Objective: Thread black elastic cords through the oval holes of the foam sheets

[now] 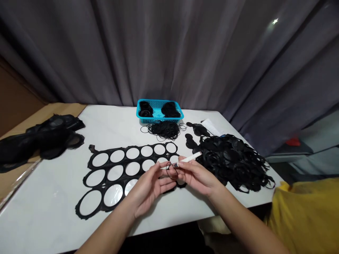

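One thin black rubber ring (172, 165) loops a white strip (189, 158) pinched by the right hand (197, 178); left hand (147, 192) half open.

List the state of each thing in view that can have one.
left hand: raised, fingertips at the ring
right hand: gripping the strip
thin black ring: held between hands
white strip: tilted, held
punched black sheet: flat on table
blue plastic basket: upright, holding black rings
loose black rings: tangled heap
black cut pieces: piled up
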The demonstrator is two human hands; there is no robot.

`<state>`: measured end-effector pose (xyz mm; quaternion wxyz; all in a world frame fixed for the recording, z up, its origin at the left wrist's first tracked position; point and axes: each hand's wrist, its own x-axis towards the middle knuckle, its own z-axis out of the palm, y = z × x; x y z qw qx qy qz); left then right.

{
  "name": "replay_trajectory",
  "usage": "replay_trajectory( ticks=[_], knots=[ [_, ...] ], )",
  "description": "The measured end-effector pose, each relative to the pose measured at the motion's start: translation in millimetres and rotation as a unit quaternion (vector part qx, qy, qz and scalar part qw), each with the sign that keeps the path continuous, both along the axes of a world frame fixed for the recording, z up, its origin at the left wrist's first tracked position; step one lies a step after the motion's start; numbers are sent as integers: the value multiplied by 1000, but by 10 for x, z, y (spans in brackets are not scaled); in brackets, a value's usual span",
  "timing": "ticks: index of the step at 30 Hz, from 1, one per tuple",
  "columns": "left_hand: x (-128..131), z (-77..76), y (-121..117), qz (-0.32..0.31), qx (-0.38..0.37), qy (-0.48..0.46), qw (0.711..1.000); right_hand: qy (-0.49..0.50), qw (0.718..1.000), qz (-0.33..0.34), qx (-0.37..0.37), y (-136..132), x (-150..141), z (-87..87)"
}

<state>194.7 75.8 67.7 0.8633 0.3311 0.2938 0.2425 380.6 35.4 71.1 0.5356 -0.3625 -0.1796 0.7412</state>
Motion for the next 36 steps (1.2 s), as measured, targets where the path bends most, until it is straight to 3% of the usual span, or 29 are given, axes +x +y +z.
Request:
replay_trajectory(
  ticks=[3, 10, 29, 31, 33, 35, 36],
  knots=[
    [-65, 73, 10, 4, -72, -58, 996, -6, 1000, -12, 6, 0, 13, 13],
    [-219, 169, 49, -17, -80, -76, 994, -7, 1000, 12, 0, -20, 24, 80],
    [-318, 72, 82, -77, -72, -82, 991, -16, 999, 45, -2, -108, -40, 62],
    [-316, 56, 80, -79, -56, -70, 993, -22, 999, 35, -2, -104, -26, 45],
    [-314, 38, 79, -60, -6, -28, 998, -38, 999, -15, 1, -50, 56, 21],
    [-302, 11, 83, -41, 105, 60, 992, -68, 991, -112, 15, 64, 203, -11],
    [-285, -9, 87, -44, 185, 116, 975, -91, 982, -164, 29, 136, 287, -33]
  ],
)
